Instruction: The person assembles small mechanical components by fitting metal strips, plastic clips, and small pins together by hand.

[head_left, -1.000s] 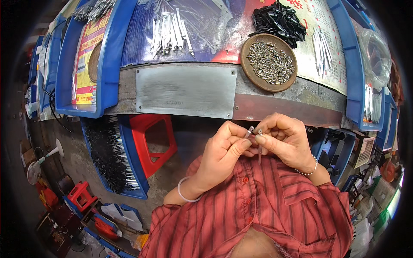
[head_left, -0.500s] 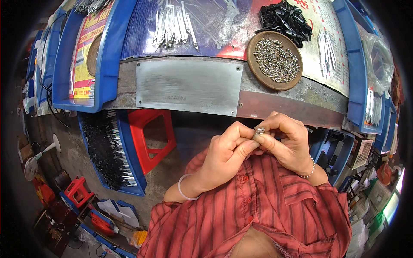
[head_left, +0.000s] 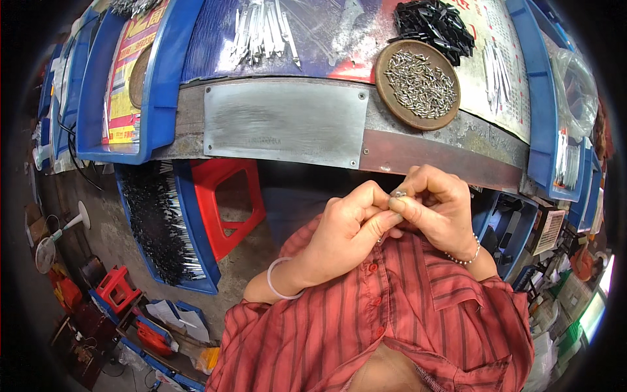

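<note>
My left hand [head_left: 343, 228] and my right hand [head_left: 436, 212] meet in front of my chest, just short of the bench edge. Thumb and index finger of the right pinch a small shiny metal part [head_left: 399, 194], whose exact kind is too small to tell. The left fingers are closed right beside it, touching the right hand; what they hold is hidden. Beyond the hands, a round brown tray [head_left: 418, 124] holds many short metal pins [head_left: 421, 83]. Black slim pieces [head_left: 434, 31] are heaped behind that tray.
A metal plate [head_left: 284, 124] is screwed to the bench edge. Silver strips [head_left: 264, 32] lie on the bench top. Blue bins [head_left: 157, 98] stand at both sides. Below the bench sit a red stool [head_left: 225, 238] and a blue bin of black-ended strips [head_left: 160, 222].
Both hands stay pressed together with slight finger movement, and less of the small metal part shows between them. The bench has shifted slightly upward in view.
</note>
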### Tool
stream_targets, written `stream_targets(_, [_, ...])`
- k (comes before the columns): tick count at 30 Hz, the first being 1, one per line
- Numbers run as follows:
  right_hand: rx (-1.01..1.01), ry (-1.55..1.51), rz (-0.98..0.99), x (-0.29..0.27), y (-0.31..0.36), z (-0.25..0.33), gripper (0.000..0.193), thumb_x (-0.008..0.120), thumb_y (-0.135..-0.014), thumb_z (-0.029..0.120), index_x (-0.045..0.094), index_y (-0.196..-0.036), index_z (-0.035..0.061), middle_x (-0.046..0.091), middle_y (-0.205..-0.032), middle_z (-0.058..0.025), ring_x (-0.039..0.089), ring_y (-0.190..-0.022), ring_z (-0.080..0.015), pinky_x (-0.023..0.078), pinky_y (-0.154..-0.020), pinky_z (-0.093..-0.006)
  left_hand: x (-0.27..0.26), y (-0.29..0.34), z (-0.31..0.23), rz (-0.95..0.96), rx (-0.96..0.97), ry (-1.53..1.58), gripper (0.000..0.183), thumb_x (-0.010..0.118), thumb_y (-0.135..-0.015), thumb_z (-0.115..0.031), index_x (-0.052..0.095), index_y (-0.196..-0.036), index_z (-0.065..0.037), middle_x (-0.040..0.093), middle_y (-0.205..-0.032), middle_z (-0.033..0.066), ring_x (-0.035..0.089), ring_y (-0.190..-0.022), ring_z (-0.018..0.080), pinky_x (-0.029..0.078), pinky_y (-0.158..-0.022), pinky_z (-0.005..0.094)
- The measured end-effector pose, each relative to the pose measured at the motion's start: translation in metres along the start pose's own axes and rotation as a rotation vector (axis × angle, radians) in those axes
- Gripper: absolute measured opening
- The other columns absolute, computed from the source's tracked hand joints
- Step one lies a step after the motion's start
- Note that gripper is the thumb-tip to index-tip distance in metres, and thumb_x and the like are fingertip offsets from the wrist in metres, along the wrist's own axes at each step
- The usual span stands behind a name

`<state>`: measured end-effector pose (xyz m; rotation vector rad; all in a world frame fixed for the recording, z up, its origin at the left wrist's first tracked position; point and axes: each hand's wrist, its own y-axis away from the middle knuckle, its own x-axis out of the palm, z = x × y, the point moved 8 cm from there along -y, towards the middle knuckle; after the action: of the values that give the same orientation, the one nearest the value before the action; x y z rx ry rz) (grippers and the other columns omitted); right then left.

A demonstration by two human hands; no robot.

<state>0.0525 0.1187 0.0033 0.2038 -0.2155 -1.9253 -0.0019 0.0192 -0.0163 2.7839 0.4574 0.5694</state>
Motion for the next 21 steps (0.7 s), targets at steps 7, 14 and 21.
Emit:
stream_targets(7, [0.265,-0.439,-0.015,-0.003,-0.007,-0.022,0.014,0.065,-0.084,0.011,0.055,-0.078,0.0025,0.056,-0.062,-0.0012,0.044,-0.046,-0.0025,0.031,-0.041,-0.0164,0.003,-0.011,0.004,0.097,-0.195,0.270,0.010,0.055,-0.089,-0.005,0.049,-0.094,0.002,0.065,-0.087,0.0141,0.065,-0.076,0.0152,0.053,-0.068,0.0247])
stream_targets(14, [0.320,-0.449,-0.017,-0.012,-0.015,-0.018,0.019,0.067,-0.082,0.018,0.056,-0.074,0.0053,0.050,-0.058,0.0034,0.038,-0.043,-0.0019,0.027,-0.038,-0.0180,0.008,-0.024,-0.005,0.125,-0.305,0.400,0.014,0.057,-0.087,-0.009,0.053,-0.094,0.002,0.066,-0.085,0.0172,0.067,-0.073,0.0200,0.056,-0.061,0.0250])
stream_targets(21, [0.338,-0.456,0.002,-0.014,-0.019,-0.020,0.019,0.067,-0.082,0.018,0.055,-0.074,0.0061,0.049,-0.059,0.0036,0.037,-0.043,-0.0015,0.026,-0.038,-0.0183,0.008,-0.026,-0.003,0.077,-0.313,0.408,0.015,0.058,-0.088,-0.012,0.054,-0.091,0.003,0.066,-0.085,0.0176,0.067,-0.071,0.0202,0.056,-0.059,0.0248])
